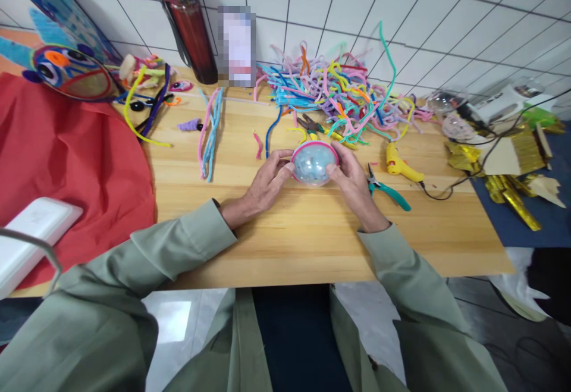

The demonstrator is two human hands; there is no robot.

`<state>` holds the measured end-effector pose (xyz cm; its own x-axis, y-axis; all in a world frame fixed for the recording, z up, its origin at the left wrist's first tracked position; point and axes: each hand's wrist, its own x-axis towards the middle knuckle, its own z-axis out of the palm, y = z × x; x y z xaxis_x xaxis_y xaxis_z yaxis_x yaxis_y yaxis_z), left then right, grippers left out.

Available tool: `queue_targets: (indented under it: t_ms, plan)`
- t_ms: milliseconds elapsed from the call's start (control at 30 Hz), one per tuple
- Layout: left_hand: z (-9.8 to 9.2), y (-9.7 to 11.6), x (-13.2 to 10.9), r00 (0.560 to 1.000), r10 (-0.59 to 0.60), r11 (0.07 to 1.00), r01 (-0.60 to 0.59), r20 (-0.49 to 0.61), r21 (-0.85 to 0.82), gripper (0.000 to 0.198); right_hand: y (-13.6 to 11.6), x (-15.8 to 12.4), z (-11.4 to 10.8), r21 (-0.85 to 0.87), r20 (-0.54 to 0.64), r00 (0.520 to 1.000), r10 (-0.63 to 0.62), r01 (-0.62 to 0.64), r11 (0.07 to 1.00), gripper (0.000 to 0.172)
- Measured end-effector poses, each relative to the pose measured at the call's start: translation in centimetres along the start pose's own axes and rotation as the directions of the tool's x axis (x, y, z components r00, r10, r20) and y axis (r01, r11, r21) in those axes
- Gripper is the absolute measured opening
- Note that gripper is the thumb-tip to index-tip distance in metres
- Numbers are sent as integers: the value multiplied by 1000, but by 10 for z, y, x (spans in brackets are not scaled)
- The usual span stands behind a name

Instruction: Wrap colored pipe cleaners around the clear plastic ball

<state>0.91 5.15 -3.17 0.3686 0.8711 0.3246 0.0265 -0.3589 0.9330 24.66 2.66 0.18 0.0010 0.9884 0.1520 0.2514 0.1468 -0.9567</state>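
Observation:
Both of my hands hold a clear plastic dome (313,165) with a pink pipe cleaner round its rim, just above the wooden table (312,237). My left hand (263,188) grips its left side with fingers curled along the rim. On the right side my right hand (352,184) is closed on it, thumb on the front. Bluish material shows inside the dome.
A big pile of coloured pipe cleaners (334,91) lies behind the dome. Green-handled pliers (386,190) and a yellow glue gun (401,166) lie to the right. A red flask (187,20) stands at the back, red cloth (66,160) covers the left, gold foil scraps (513,184) lie far right.

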Motion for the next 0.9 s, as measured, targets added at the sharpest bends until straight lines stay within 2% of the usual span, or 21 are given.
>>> queue_targets:
  t_ms: [167, 367, 467, 567, 667, 767, 900]
  plan:
    - [-2, -3, -1, 1000, 4, 1000, -4, -11, 29, 55, -3, -3, 1, 35, 76, 997, -22, 20, 999, 87]
    - [-4, -1, 0, 998, 57, 992, -57, 5, 109, 52, -1, -3, -1, 18, 54, 998, -26, 25, 1000, 81]
    - [-3, 0, 0, 988, 133, 976, -144, 74, 164, 56, -5, -1, -4, -49, 59, 996, -62, 65, 997, 85]
    - [1, 0, 0, 954, 241, 936, -277, 177, 219, 77, -14, 2, -8, -195, 100, 989, -112, 130, 972, 95]
    - [4, 0, -1, 937, 276, 909, -328, 216, 259, 88, -20, 3, -13, -262, 135, 986, -98, 131, 956, 97]
    - [5, 0, -2, 963, 246, 922, -268, 112, 279, 84, -17, 1, -11, -162, 104, 994, -24, 41, 986, 88]
    - [4, -1, -3, 991, 122, 977, -110, -57, 182, 73, -6, -6, 0, 176, 110, 988, 103, -122, 977, 69]
